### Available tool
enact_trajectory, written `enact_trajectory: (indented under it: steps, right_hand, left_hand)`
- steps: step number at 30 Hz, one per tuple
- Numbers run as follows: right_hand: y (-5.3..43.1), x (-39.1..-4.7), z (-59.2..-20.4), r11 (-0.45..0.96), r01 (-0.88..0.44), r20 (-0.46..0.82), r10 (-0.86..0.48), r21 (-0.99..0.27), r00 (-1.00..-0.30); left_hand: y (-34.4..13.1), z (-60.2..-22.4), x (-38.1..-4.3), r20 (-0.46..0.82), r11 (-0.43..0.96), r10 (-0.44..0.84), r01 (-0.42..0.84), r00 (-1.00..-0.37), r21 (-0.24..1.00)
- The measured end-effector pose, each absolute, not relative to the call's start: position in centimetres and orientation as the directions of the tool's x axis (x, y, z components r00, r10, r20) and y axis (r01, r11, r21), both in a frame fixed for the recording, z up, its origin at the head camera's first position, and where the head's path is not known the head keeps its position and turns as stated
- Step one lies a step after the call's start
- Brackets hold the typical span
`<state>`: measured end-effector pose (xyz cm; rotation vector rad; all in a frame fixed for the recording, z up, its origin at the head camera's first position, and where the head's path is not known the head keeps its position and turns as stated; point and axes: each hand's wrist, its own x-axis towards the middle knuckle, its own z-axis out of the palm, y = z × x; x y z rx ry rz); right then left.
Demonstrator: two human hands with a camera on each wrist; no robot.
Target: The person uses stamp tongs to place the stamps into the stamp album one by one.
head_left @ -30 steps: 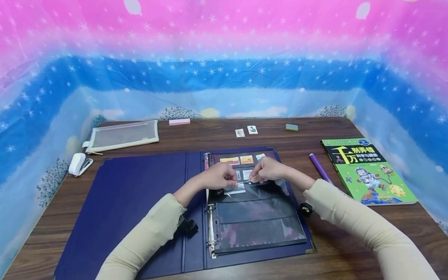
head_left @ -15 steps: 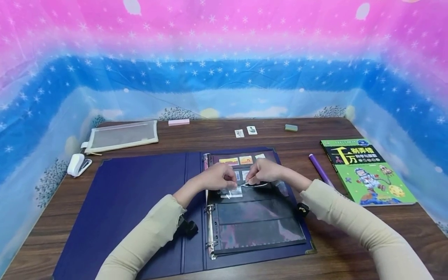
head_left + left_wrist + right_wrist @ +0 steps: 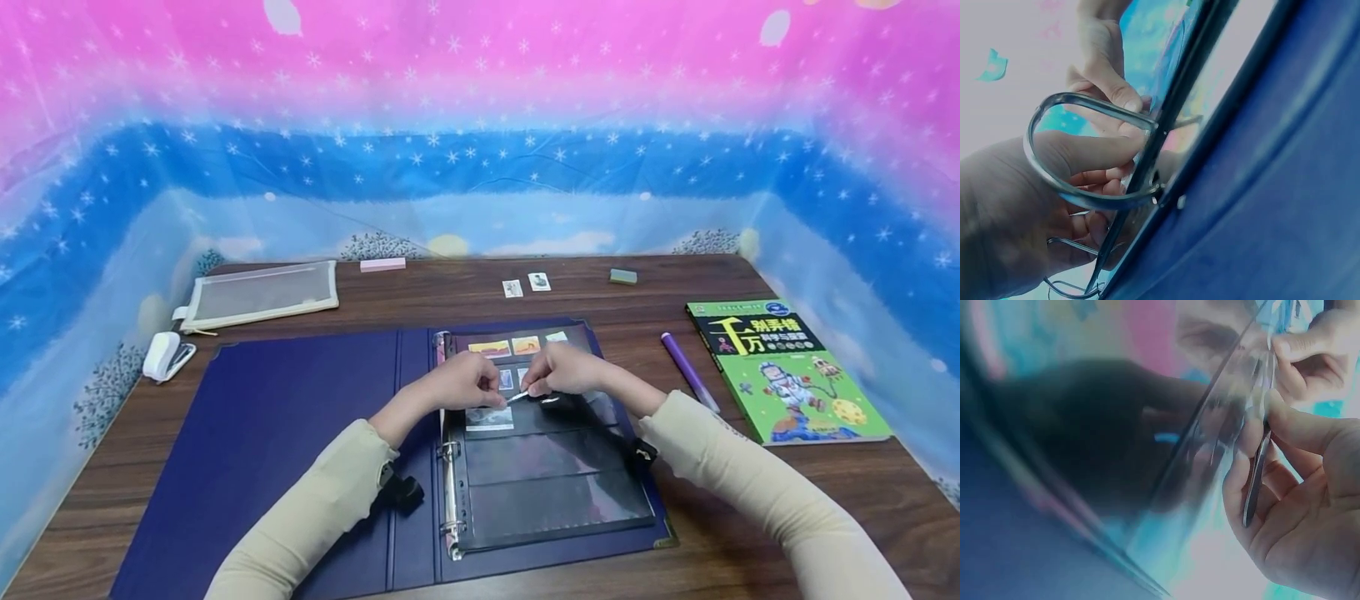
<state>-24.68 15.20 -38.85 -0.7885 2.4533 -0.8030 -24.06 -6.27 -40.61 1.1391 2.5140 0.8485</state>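
Observation:
In the head view a dark blue ring binder (image 3: 300,433) lies spread flat, with a black page of clear pockets (image 3: 555,458) on its right side. Several stamps fill the top two rows. A pale stamp (image 3: 489,419) sits at the left of the third row. My left hand (image 3: 459,383) pinches the clear pocket film just above that stamp. Slim metal tweezers (image 3: 1254,494) are held between the thumb and fingers of my right hand (image 3: 566,369), their tips by my left fingertips. In the left wrist view a metal binder ring (image 3: 1036,156) stands before my left hand.
Two loose stamps (image 3: 539,282) lie behind the binder, between a pink block (image 3: 382,265) and a green block (image 3: 623,276). A mesh zip pouch (image 3: 262,296) and white stapler (image 3: 161,357) are at left. At right are a purple marker (image 3: 686,367) and green book (image 3: 795,383).
The pale stamp has shifted left and slightly toward me in the third-row pocket. My right hand with the tweezers has moved a little left; my left hand stays nearly in place.

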Motion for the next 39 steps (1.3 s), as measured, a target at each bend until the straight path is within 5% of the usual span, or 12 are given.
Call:
enact_trajectory:
  steps: [7,15,26,39]
  right_hand:
    - [16.0,-26.4,-38.0,0.715,-0.368,-0.112,-0.527,-0.594,-0.843]
    - [17.3,-31.5,-37.8,0.807,-0.191,0.01,-0.223,-0.559,-0.975]
    - [20.9,-36.5,-40.0,0.884,-0.014,0.007,-0.013,-0.467,-1.0]
    - [20.0,-38.7,-40.0,0.886,-0.065,-0.003,-0.075,-0.458,-0.997]
  left_hand:
    - [-6.6,-40.5,-24.0,-0.048,0.577,0.725,0.569,-0.687,0.586]
    - [-6.9,-40.6,-24.2,-0.036,0.575,0.714,0.556,-0.7,0.6]
    - [-6.7,-41.8,-24.3,-0.021,0.562,0.714,0.554,-0.7,0.613]
    - [-6.9,-41.5,-24.4,-0.032,0.57,0.696,0.526,-0.717,0.632]
